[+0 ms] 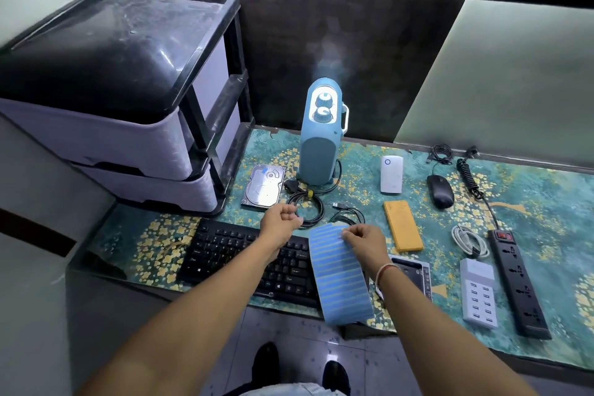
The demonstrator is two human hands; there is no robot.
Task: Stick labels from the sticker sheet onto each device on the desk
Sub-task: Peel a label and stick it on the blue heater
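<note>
My right hand (pixel 364 241) pinches the top edge of a blue striped sticker sheet (pixel 340 280), which hangs down over the black keyboard (pixel 231 254). My left hand (pixel 281 219) hovers just left of the sheet with fingertips pinched together; whether a label sits between them I cannot tell. A hard drive (pixel 264 186) with a small blue label on it lies behind my left hand. A blue heater-like device (pixel 319 145) stands at the back. A white plug-in unit (pixel 391 174), black mouse (pixel 439 191) and yellow flat device (pixel 403 226) lie to the right.
A black power strip (pixel 517 283), white multi-port USB charger (pixel 479 292), coiled white cable (pixel 469 239) and black cables (pixel 305 206) lie on the patterned mat. A grey drawer unit (pixel 122 106) stands at the left. A grey device (pixel 414 270) lies under my right wrist.
</note>
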